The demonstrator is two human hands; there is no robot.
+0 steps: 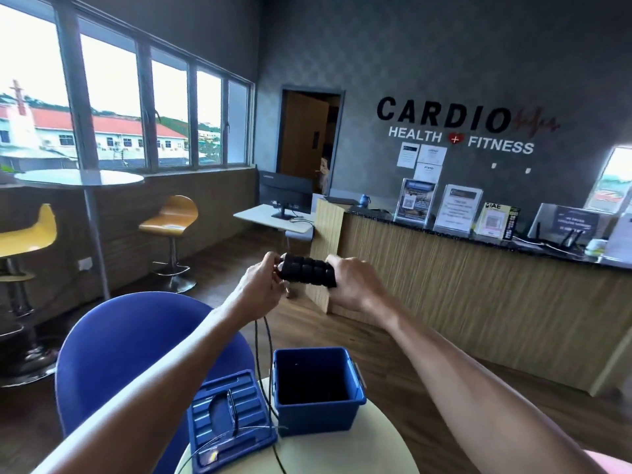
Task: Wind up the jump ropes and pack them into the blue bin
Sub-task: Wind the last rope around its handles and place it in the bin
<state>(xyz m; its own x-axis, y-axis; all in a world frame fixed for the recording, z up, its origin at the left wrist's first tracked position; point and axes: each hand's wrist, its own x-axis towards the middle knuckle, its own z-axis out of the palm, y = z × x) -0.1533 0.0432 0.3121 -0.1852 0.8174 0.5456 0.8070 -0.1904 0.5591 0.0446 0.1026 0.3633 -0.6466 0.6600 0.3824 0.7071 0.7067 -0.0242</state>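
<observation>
Both hands [263, 285] [352, 285] clasp the ridged foam handles [306, 271]; limp, light cord [265, 354] dangles left of the blue bin [318, 410].

We hold the jump-rope handles [306, 271] between our left hand [261, 285] and right hand [354, 285]. Below our fingers [270, 260], the bin [318, 388] stands on the surface [342, 449], its lid [229, 417] just left of it. The rope [265, 340] hangs from our left fingers past the bin onto the lid. A chair [136, 354] stands behind the lid.
</observation>
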